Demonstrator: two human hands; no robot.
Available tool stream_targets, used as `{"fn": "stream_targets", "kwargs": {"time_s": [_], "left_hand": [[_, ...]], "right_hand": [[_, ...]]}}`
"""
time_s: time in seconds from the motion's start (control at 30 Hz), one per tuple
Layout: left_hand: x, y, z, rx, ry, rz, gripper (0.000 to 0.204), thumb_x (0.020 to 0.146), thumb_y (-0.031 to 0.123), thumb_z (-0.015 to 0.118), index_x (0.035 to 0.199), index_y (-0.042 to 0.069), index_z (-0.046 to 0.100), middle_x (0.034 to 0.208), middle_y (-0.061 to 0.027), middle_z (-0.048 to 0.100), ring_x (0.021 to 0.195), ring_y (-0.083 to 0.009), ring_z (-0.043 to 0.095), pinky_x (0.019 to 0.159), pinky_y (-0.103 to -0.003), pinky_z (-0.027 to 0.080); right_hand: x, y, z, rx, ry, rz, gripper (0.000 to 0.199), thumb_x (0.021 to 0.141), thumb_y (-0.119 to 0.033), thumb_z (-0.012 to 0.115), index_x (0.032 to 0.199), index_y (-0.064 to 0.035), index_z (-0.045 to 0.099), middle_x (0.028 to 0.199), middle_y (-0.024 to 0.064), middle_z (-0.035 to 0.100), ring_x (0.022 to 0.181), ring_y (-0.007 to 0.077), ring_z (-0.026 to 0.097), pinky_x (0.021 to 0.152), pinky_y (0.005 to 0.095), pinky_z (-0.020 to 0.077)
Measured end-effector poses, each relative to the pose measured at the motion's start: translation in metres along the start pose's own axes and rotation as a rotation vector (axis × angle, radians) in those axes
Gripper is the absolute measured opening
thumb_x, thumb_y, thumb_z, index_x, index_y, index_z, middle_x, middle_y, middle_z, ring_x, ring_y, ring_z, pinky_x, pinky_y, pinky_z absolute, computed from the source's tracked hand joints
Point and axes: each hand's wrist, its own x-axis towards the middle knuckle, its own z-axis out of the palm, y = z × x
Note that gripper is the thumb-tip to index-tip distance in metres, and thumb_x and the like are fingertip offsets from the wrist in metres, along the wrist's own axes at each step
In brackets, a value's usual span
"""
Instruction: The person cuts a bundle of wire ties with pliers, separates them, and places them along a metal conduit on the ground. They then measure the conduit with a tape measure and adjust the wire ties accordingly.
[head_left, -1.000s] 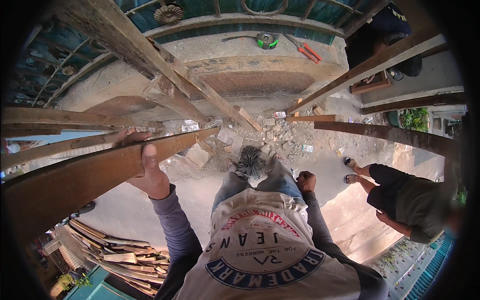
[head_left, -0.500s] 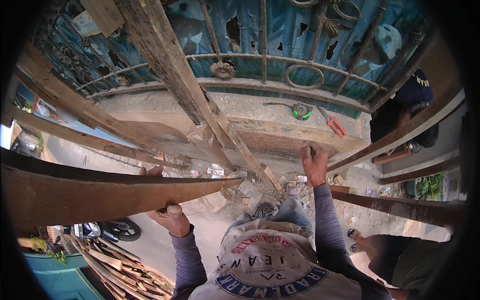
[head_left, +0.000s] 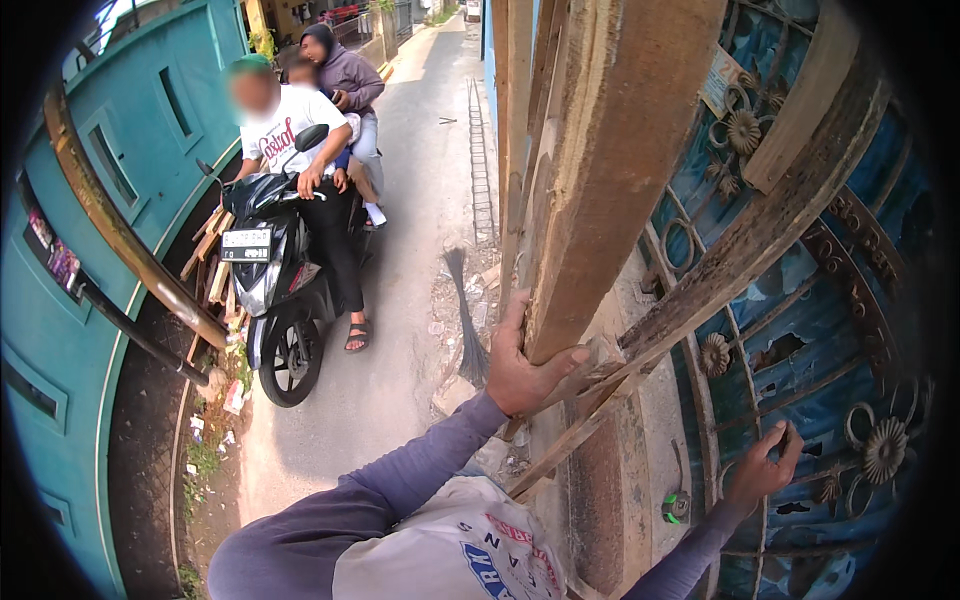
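Note:
My left hand [head_left: 535, 362] grips the near end of a thick brown wooden board [head_left: 618, 190], thumb on one side and fingers on the other. The board stretches away up the view. My right hand [head_left: 768, 466] is raised in front of a blue-backed metal gate [head_left: 770, 340], its fingers curled in with thumb and fingertips close together. Whatever it may hold is too small to make out. Below it, a black and green tape measure [head_left: 677, 506] lies on the concrete ledge [head_left: 655, 470]. A weathered timber post [head_left: 745, 225] slants between board and gate.
On the lane, a dark motorcycle [head_left: 290, 270] carries a person in front [head_left: 300, 130] and others behind. A stick broom [head_left: 466, 325] and a ladder-like metal frame [head_left: 482, 165] lie along the lane's edge. A turquoise wall [head_left: 150, 150] and pole [head_left: 135, 230] border the left.
My view has swung left along the lane, bringing the motorcycle and riders into sight. My left hand stays on the board. My right hand now appears in front of the gate.

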Motion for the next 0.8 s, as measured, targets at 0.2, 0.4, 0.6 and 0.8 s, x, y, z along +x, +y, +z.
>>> {"fn": "stream_targets", "kwargs": {"time_s": [0.2,0.4,0.6,0.8], "left_hand": [[0.001,0.002,0.009,0.043,0.036,0.081,0.081,0.08,0.042,0.09,0.136,-0.002,0.052,0.111,-0.0143,0.071,0.104,-0.0213,0.069,0.094,-0.036,0.053],[0.001,0.014,0.002,0.148,0.029,0.105,0.077,0.081,0.04,0.091,0.134,-0.002,0.055,0.112,-0.0145,0.071,0.105,-0.0212,0.069,0.094,-0.035,0.052],[0.006,0.016,-0.003,0.113,-0.005,0.123,0.074,0.08,0.036,0.093,0.133,-0.001,0.057,0.111,-0.0134,0.071,0.103,-0.0179,0.069,0.091,-0.033,0.053],[0.017,0.011,-0.006,0.029,-0.046,0.138,0.071,0.079,0.033,0.093,0.131,-0.001,0.059,0.107,-0.014,0.072,0.098,-0.021,0.072,0.087,-0.033,0.055]], "right_hand": [[-0.013,0.042,0.027,-0.291,0.016,-0.185,0.02,0.103,-0.017,0.068,0.102,0.0025,0.073,0.097,0.0166,0.072,0.088,0.036,0.069,0.078,0.046,0.0535],[-0.021,0.051,0.041,-0.24,-0.001,-0.233,0.02,0.103,-0.018,0.069,0.097,-0.0003,0.073,0.09,0.0132,0.071,0.083,0.0339,0.068,0.073,0.0461,0.053],[-0.021,0.046,0.034,-0.239,0.03,-0.205,0.023,0.101,-0.025,0.07,0.096,-0.0037,0.078,0.091,0.0121,0.073,0.083,0.0332,0.069,0.074,0.0452,0.0544],[-0.031,0.027,0.039,-0.159,0.056,-0.013,0.024,0.104,-0.019,0.067,0.105,0.0041,0.073,0.097,0.0183,0.072,0.092,0.0367,0.068,0.086,0.0479,0.054]]}}
